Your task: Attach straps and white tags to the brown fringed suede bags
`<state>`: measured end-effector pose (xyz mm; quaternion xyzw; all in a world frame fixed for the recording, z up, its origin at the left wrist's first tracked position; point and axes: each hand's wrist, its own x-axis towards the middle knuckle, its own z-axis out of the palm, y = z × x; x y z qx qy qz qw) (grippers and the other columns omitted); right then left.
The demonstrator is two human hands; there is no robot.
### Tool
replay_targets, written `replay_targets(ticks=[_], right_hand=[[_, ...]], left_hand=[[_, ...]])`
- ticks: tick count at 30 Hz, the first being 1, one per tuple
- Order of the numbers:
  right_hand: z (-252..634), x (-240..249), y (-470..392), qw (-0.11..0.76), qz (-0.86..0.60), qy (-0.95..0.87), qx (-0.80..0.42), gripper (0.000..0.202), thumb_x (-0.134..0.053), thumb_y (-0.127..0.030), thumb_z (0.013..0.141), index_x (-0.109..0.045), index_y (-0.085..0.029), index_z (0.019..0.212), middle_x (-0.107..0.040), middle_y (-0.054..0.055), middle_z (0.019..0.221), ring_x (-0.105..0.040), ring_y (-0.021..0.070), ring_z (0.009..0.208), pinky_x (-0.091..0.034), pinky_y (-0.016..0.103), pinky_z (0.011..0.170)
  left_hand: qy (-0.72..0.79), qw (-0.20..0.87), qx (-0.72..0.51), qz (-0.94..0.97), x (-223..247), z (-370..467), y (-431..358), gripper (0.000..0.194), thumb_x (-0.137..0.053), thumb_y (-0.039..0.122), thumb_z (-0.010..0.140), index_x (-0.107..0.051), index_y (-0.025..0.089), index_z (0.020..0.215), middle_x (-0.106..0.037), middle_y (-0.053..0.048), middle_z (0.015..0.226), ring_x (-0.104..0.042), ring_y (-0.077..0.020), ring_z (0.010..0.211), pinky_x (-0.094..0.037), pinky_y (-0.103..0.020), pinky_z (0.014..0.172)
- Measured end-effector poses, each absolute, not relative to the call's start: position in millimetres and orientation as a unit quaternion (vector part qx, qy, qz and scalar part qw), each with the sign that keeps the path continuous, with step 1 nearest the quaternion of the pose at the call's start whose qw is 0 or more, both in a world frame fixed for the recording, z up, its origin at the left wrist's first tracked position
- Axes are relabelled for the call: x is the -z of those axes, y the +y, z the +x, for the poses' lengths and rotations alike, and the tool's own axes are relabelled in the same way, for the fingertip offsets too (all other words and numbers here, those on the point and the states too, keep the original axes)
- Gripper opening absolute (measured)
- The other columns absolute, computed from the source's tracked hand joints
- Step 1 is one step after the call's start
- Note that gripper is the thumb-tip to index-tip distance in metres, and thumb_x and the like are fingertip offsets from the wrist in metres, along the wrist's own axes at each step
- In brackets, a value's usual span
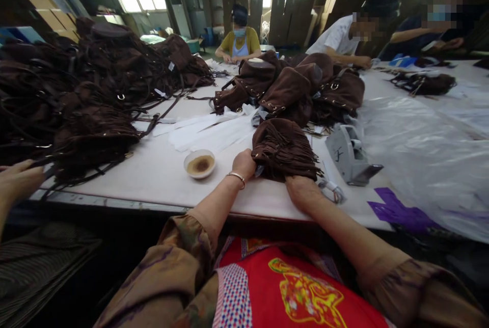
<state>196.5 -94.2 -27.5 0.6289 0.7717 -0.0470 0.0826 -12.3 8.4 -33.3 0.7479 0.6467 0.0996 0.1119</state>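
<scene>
Desk (160,180): one bowl (199,171), one grey device (344,157). Large heaps of brown bags, two: left heap (95,68), middle heap (290,86); overlap hides the bag count. At the wearer's two hands (244,165), one fringed bag (284,149). Bracelet (237,179), one. People (239,37) beyond, three.

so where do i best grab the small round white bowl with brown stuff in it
Probably by the bowl's rim, from the near side, thumb inside, fingers outside: it sits upright and open, and the brown contents leave the rim bare.
</scene>
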Motion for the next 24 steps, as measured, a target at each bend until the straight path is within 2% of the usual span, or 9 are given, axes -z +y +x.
replay_targets(ticks=[6, 11, 13, 15, 17, 19, 22, 24], right_hand=[[211.8, 19.4, -90.3, 0.107, 0.615, 0.779, 0.059, 0.041, -0.038, -0.035, 0.097, -0.06, -0.013, 0.125, -0.067, 0.02, 0.107, -0.065, 0.032, 0.099, -0.047, 0.041, 0.084], [221.2, 27.0, -99.0, 0.067, 0.607, 0.79, 0.055, 0.036, -0.041, -0.027, 0.096, -0.064, -0.01, 0.117, -0.068, 0.021, 0.103, -0.064, 0.03, 0.098, -0.045, 0.041, 0.088], [227.1, 31.3, -105.6, 0.012, 0.576, 0.815, 0.061, 0.034, -0.041, -0.023, 0.094, -0.066, -0.009, 0.114, -0.068, 0.019, 0.101, -0.064, 0.0285, 0.097, -0.045, 0.04, 0.09], [230.9, 32.0, -112.8, -0.084, 0.538, 0.835, 0.085, 0.031, -0.042, -0.022, 0.093, -0.068, -0.013, 0.107, -0.069, 0.016, 0.103, -0.063, 0.0254, 0.099, -0.045, 0.037, 0.092], [228.0, 26.7, -118.2, -0.201, 0.533, 0.814, 0.112, 0.028, -0.044, -0.028, 0.093, -0.069, -0.017, 0.1, -0.069, 0.011, 0.102, -0.063, 0.0218, 0.096, -0.046, 0.033, 0.09], [216.2, 15.2, -117.8, -0.291, 0.57, 0.76, 0.115, 0.029, -0.049, -0.038, 0.092, -0.066, -0.018, 0.105, -0.07, 0.009, 0.095, -0.064, 0.0198, 0.084, -0.048, 0.031, 0.082], [189.2, -6.4, -102.8, -0.333, 0.637, 0.691, 0.079, 0.057, -0.062, -0.051, 0.082, -0.056, -0.013, 0.124, -0.067, 0.007, 0.084, -0.062, 0.0209, 0.074, -0.048, 0.032, 0.073], [174.6, -16.9, -87.0, -0.322, 0.651, 0.685, 0.062, 0.062, -0.064, -0.05, 0.079, -0.054, -0.011, 0.126, -0.067, 0.008, 0.084, -0.062, 0.0224, 0.076, -0.047, 0.033, 0.072]], left_hand=[[0.611, 0.07, -0.095, 0.782, 21.2, -19.3, 3.7, 0.027, -0.038, 0.014, 0.093, -0.059, 0.014, 0.11, -0.063, -0.014, 0.108, -0.064, -0.0233, 0.1, -0.048, -0.031, 0.083], [0.609, 0.051, -0.086, 0.787, 18.3, -15.1, -8.8, 0.03, -0.033, 0.012, 0.094, -0.056, 0.012, 0.113, -0.059, -0.016, 0.109, -0.065, -0.0232, 0.095, -0.05, -0.033, 0.08], [0.606, 0.052, -0.084, 0.789, 16.3, -16.7, -13.7, 0.027, -0.036, 0.012, 0.093, -0.057, 0.012, 0.111, -0.059, -0.016, 0.106, -0.065, -0.0235, 0.093, -0.05, -0.034, 0.079], [0.601, 0.057, -0.077, 0.793, 11.6, -21.1, -19.9, 0.022, -0.045, 0.014, 0.089, -0.06, 0.013, 0.106, -0.061, -0.015, 0.102, -0.064, -0.0247, 0.092, -0.051, -0.034, 0.079], [0.59, 0.058, -0.086, 0.801, 4.2, -25.4, -29.6, 0.021, -0.053, 0.015, 0.083, -0.061, 0.014, 0.103, -0.061, -0.015, 0.102, -0.062, -0.0269, 0.096, -0.051, -0.036, 0.082], [0.555, 0.057, -0.151, 0.816, -4.3, -25.1, -43.6, 0.026, -0.056, 0.015, 0.08, -0.062, 0.015, 0.106, -0.06, -0.015, 0.109, -0.058, -0.0282, 0.106, -0.048, -0.038, 0.091], [0.488, 0.113, -0.307, 0.809, -13.5, -11.3, -68.4, 0.025, -0.051, 0.016, 0.084, -0.062, 0.018, 0.107, -0.061, -0.013, 0.112, -0.054, -0.0253, 0.112, -0.043, -0.038, 0.101], [0.486, 0.227, -0.369, 0.759, -14.1, 4.0, -82.6, 0.023, -0.049, 0.018, 0.087, -0.063, 0.019, 0.105, -0.065, -0.01, 0.1, -0.06, -0.0215, 0.098, -0.048, -0.035, 0.093]])
